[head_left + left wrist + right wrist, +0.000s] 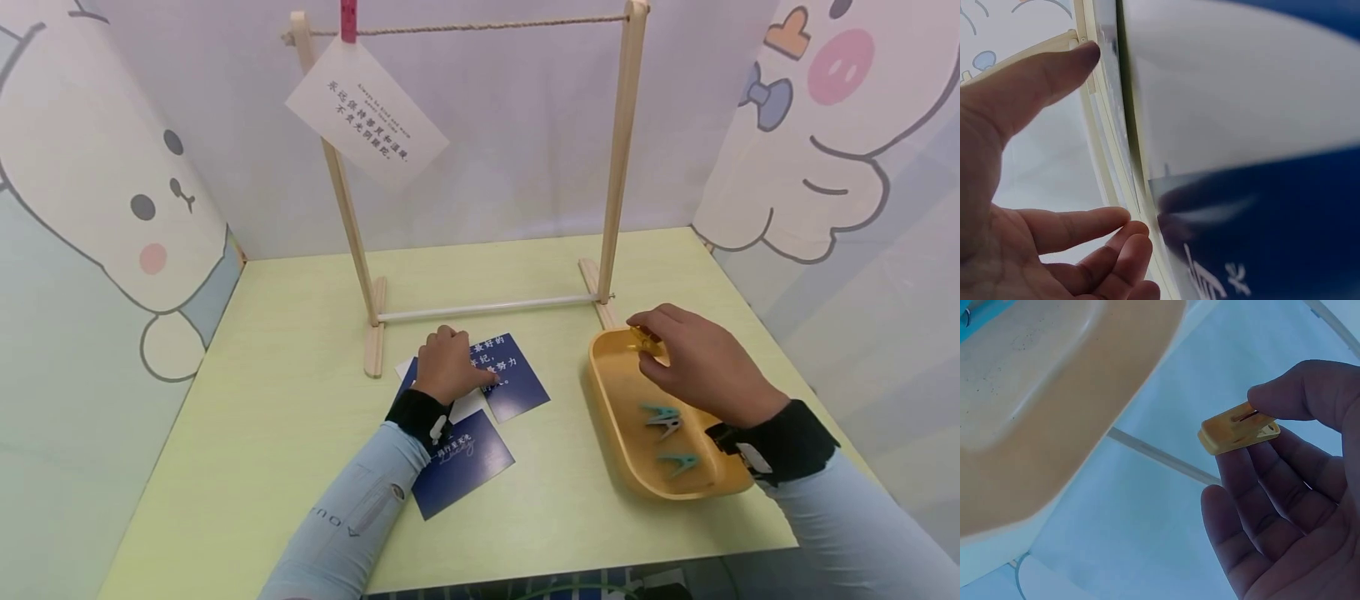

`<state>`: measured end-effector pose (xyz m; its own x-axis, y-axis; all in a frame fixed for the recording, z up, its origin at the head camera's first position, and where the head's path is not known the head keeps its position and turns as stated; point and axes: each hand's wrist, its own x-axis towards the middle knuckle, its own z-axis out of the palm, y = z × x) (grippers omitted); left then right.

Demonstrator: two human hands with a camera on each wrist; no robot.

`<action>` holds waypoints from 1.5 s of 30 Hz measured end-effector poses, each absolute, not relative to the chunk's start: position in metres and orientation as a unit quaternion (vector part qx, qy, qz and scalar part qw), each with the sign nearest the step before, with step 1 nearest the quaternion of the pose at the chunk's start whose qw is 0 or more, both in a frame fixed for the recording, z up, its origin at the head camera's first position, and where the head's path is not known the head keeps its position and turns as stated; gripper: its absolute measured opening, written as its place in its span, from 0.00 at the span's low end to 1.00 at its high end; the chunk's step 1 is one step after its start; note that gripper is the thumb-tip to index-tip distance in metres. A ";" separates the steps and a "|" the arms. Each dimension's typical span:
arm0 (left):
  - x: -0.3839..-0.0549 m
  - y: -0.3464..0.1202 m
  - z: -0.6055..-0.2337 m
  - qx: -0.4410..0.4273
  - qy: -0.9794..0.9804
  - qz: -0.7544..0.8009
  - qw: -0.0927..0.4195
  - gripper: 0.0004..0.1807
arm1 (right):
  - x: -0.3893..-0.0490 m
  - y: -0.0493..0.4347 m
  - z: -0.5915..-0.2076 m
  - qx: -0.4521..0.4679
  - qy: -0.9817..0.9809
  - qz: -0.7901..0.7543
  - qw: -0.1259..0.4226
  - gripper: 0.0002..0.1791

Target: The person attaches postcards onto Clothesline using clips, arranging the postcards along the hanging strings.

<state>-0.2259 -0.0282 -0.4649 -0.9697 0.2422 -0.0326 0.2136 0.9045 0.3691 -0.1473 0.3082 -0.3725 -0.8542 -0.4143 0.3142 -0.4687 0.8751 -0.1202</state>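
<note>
In the head view my right hand (705, 362) is above the far end of the yellow tray (611, 417). Between its thumb and fingers it pinches a yellow clothespin (1235, 430), tilted with its closed end pointing away from the palm. My left hand (448, 367) is over the cards, thumb spread away from loosely bent fingers, with nothing gripped. Its fingertips are close to the cards; whether they touch cannot be told. Around it lie a dark blue card (517, 383) with white writing, another blue card (465, 471) nearer me, and a pale one partly hidden under the hand.
A wooden frame (618, 158) stands at the back, a rope (487, 27) strung across its top. From the rope hangs a white card (367, 117), held at a corner by a red clothespin (348, 21). Several clothespins, among them a teal one (678, 462), lie in the tray.
</note>
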 end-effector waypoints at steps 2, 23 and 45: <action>-0.225 -0.029 -0.464 0.116 0.976 0.182 0.039 0.36 | -0.147 0.307 -0.372 0.235 -0.956 0.100 0.147 0.21; -0.226 -0.032 -0.469 0.129 0.978 0.163 0.031 0.29 | -0.148 0.286 -0.372 0.251 -0.944 0.115 0.181 0.21; -0.248 -0.018 -0.465 0.104 0.980 0.140 0.091 0.35 | -0.153 0.279 -0.372 0.277 -0.934 0.112 0.197 0.21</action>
<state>-0.2476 -0.0183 -0.4649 -0.9619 0.2289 -0.1495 0.1779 0.9391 0.2939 -0.1529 0.2795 -0.3717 -0.7686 -0.4732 0.4304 -0.5616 0.8213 -0.0999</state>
